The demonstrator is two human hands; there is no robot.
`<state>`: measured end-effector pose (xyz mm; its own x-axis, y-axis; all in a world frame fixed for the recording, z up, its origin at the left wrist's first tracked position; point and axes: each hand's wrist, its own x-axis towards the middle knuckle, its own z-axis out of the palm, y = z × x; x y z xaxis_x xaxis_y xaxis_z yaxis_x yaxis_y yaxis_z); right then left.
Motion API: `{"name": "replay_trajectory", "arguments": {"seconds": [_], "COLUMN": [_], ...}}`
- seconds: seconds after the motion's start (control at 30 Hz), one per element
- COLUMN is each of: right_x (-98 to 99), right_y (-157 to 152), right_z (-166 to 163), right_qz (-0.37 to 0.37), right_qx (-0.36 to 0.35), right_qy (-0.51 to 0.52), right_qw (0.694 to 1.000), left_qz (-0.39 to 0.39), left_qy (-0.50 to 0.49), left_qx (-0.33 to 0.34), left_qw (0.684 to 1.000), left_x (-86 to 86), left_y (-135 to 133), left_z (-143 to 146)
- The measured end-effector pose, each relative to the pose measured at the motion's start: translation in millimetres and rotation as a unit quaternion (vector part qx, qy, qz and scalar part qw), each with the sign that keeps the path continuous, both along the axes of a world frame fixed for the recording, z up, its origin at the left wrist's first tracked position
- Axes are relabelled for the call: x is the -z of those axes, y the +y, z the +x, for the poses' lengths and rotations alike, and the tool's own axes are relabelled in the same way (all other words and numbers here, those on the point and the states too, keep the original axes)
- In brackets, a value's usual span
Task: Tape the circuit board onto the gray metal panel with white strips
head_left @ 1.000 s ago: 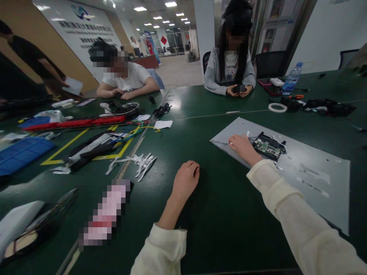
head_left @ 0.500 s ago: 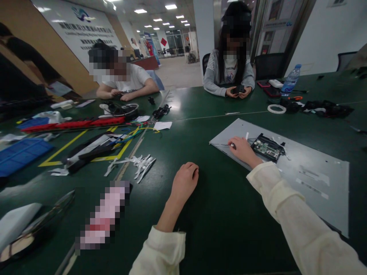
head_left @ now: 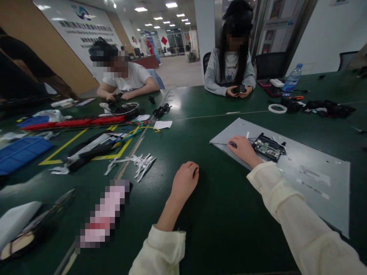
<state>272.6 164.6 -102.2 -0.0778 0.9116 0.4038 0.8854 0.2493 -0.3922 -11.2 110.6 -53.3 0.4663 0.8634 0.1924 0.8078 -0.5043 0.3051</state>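
Two hands low: left hand (head_left: 185,180) loose fist, empty, on tabletop (head_left: 223,217); right hand (head_left: 244,149) flat, gripping nothing, pressing wire (head_left: 221,143) on grey panel (head_left: 315,162); circuit board (head_left: 268,146) still attached.

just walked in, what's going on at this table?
The camera wearer's right hand lies on a grey panel near its left corner, right beside a small circuit board mounted on it. The left hand rests curled on the green table, holding nothing visible. Across the table, a person in a striped top and a person in a white T-shirt each handle small dark parts.
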Motion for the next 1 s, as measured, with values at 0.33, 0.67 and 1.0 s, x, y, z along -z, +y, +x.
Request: {"name": "replay_trajectory", "arguments": {"seconds": [0.33,0.67,1.0], "right_x": [-12.2,-12.7,-12.4], "right_y": [9.3,12.2,5.8], "right_z": [32.1,19.9,26.0], "right_qz": [-0.012,-0.03,-0.054], "right_qx": [-0.012,-0.015,-0.02], "right_qy": [0.019,0.233,-0.008], "right_qw": [1.0,0.972,0.998], "left_qz": [-0.008,-0.005,-0.011], "left_qy": [0.0,0.0,0.003], "left_qx": [0.002,0.006,0.002], "left_qw": [1.0,1.0,1.0], "left_x": [-0.8,0.5,-0.7], "left_y": [-0.7,0.1,0.4], "left_z": [-1.4,-1.0,-0.5]}}
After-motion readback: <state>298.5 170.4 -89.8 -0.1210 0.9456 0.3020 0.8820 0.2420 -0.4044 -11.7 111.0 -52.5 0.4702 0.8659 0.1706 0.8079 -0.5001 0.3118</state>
